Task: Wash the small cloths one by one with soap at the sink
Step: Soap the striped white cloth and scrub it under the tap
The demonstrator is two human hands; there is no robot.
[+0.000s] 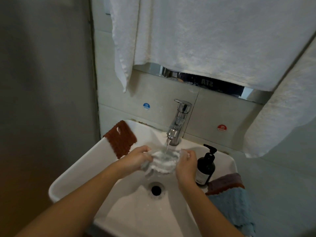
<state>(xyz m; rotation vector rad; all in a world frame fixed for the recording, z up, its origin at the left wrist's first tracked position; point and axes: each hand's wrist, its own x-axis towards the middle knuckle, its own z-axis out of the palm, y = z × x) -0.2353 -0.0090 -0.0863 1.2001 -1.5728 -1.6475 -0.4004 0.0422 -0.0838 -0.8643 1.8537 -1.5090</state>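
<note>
We note a white, fluffy, sodden small cloth [163, 161] bunched between the two hands, directly under a thin stream of water [167, 147] falling from the polished chrome tap [179, 124] just beyond the knuckles. The cloth's pile looks nubbly, its lower edge hanging in scalloped folds over the basin.

Left hand [138, 159]: fingers curled, gripping the cloth's left end, thumb side up. Right hand [186, 162]: fingers likewise curled round the right end, flecks of foam on the knuckles. Both hands clutch the fabric, stretched loosely between them.

Below the hands we see the glossy white ceramic sink [71, 178], squarish with rounded corners, and its round dark drain hole [156, 190] nearer the wrists. Beyond and left of the left hand, a rust-brown waffle-textured cloth [120, 138] drapes over the sink's rim, with a small slit near its far corner. Just right of the right hand stands a dark cylindrical pump bottle [205, 168] with a pale label and a black pump, on the sink's ledge. Right of the right forearm, on the near corner, lies a stack of cloths: a mauve-grey plush cloth [227, 179] on top, a thin brown edge under it, and a light blue ribbed cloth [234, 207] spilling over the sink's side.

Above the hands, a large white terry towel [196, 40] hangs down before a mirror. On the pale glazed tiles, a round blue cold sticker [146, 106] sits left of the tap and a round red hot sticker [222, 128] to its right.
</note>
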